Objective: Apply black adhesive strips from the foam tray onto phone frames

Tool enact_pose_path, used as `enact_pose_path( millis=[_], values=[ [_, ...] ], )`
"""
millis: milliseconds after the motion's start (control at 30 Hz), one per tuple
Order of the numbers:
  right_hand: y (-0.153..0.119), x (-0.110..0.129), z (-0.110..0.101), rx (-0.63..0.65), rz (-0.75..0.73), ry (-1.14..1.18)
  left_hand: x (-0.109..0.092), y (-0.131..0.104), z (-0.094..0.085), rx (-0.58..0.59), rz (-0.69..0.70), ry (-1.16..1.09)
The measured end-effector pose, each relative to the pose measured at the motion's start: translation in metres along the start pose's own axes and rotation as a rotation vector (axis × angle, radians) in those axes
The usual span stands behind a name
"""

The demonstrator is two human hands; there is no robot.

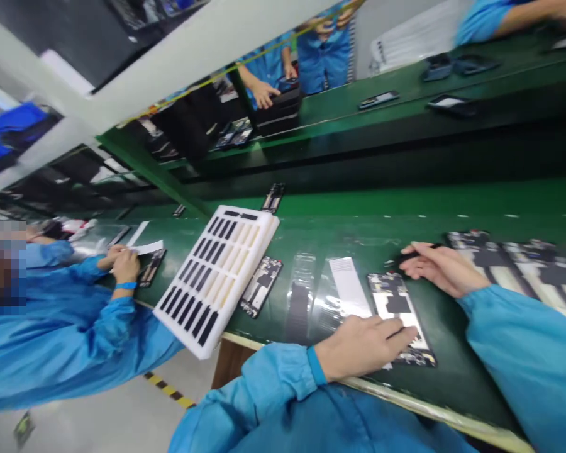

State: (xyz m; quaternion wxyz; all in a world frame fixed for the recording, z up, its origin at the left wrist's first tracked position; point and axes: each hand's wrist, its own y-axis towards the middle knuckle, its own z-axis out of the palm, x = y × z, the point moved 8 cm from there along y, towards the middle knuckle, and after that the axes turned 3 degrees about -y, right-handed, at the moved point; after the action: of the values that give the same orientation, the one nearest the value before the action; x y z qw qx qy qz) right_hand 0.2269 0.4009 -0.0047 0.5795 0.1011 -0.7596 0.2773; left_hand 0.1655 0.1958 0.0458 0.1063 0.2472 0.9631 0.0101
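Note:
An opened phone (399, 305) lies on the green bench, its dark frame and bright inner plate facing up. My left hand (365, 346) rests on its lower part with the fingers stretched out. Above the phone's top right corner, my right hand (441, 267) has its fingers closed on a thin dark object (410, 256); blur hides its exact kind. Left of the phone lie a white lined sheet (348, 286) and a clear plastic strip with a dark patch (299, 305). More opened phones (483, 251) lie side by side beyond my right wrist.
A white foam tray (217, 267) with rows of black and pale strips leans over another opened phone (263, 286). At left, a co-worker in blue sleeves (108, 314) handles a white strip. A green post (155, 173) and raised shelf (330, 110) stand behind.

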Motion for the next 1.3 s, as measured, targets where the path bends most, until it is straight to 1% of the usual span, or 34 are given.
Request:
enact_pose_path(
  millis=[133, 200, 300, 533, 733, 867, 1000, 1200, 1300],
  values=[
    [0.003, -0.009, 0.007, 0.079, 0.111, 0.239, -0.010, 0.004, 0.009, 0.042, 0.067, 0.008],
    [0.005, -0.012, 0.009, 0.108, 0.126, 0.328, -0.012, 0.006, 0.013, 0.050, 0.083, 0.024],
    [0.008, -0.014, 0.011, 0.131, 0.133, 0.391, -0.014, 0.007, 0.020, 0.057, 0.096, 0.032],
    [0.010, -0.011, 0.016, 0.196, 0.133, 0.455, -0.018, 0.006, 0.026, 0.086, 0.102, -0.033],
    [0.014, -0.012, 0.017, 0.224, 0.133, 0.474, -0.019, 0.007, 0.030, 0.107, 0.081, -0.032],
    [0.016, -0.012, 0.018, 0.239, 0.128, 0.485, -0.015, 0.003, 0.033, 0.062, 0.058, -0.055],
    [0.017, -0.012, 0.019, 0.257, 0.127, 0.492, -0.011, -0.001, 0.032, 0.019, 0.060, -0.148],
    [0.020, -0.014, 0.019, 0.278, 0.125, 0.506, -0.009, -0.004, 0.025, -0.012, 0.073, -0.217],
    [0.020, -0.015, 0.020, 0.284, 0.126, 0.515, -0.010, -0.003, 0.026, 0.007, 0.083, -0.212]
  ],
)
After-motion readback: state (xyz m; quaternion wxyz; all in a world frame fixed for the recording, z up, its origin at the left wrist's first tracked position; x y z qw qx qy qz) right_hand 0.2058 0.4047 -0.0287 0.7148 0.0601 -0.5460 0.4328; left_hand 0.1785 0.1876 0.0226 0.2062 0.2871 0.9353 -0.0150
